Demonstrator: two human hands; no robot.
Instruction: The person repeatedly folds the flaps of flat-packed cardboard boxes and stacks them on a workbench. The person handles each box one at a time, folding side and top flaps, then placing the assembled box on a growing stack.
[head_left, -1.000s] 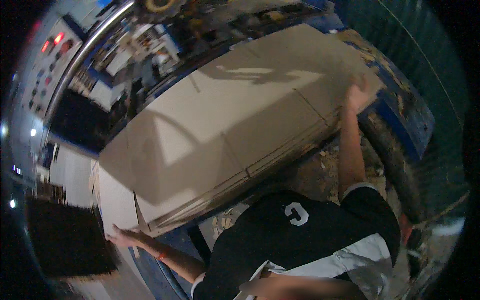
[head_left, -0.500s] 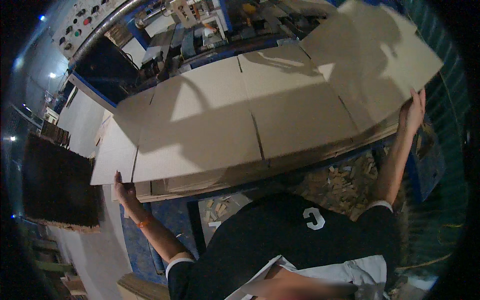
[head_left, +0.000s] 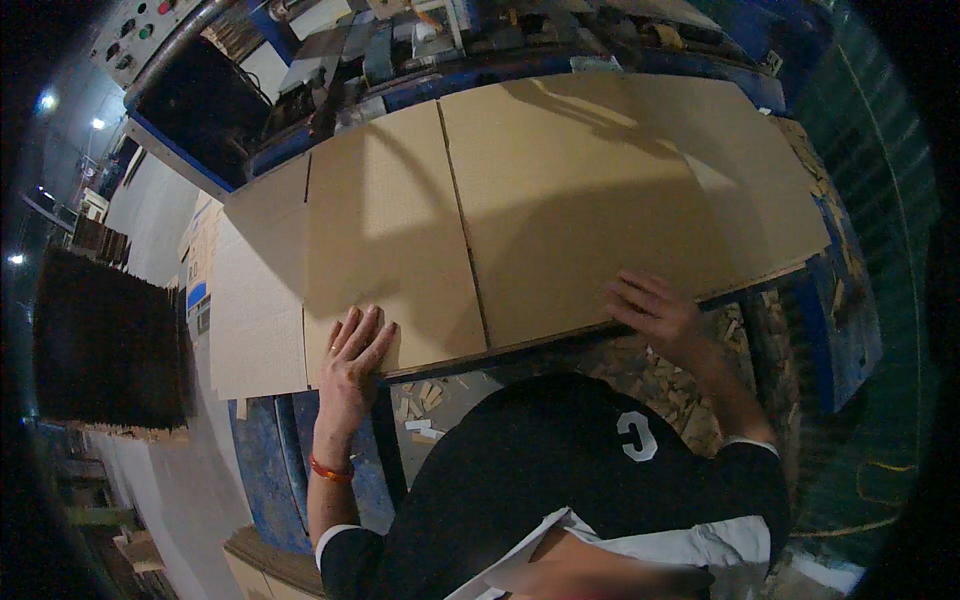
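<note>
A wide brown cardboard sheet (head_left: pixel 560 200) with dark lines running across it lies flat in front of me, its near edge towards my body. The fingers of my left hand (head_left: pixel 352 360) are spread over the left part of that near edge, palm down. My right hand (head_left: pixel 655 312) is over the near edge further right, fingers stretched out and slightly blurred. Neither hand grips anything. What lies beneath the sheet is mostly hidden.
Beyond the sheet stands a blue machine (head_left: pixel 480 70) with a button panel (head_left: pixel 135 35) at its far left. Cardboard scraps (head_left: pixel 665 395) litter the floor under the near edge. A dark stack (head_left: pixel 105 335) stands at left; a green corrugated wall (head_left: pixel 890 250) rises at right.
Half a second ago my hands held a cardboard sheet by its left and right ends, its right end raised. Now the cardboard lies flat and both hands have moved inward, fingers stretched out.
</note>
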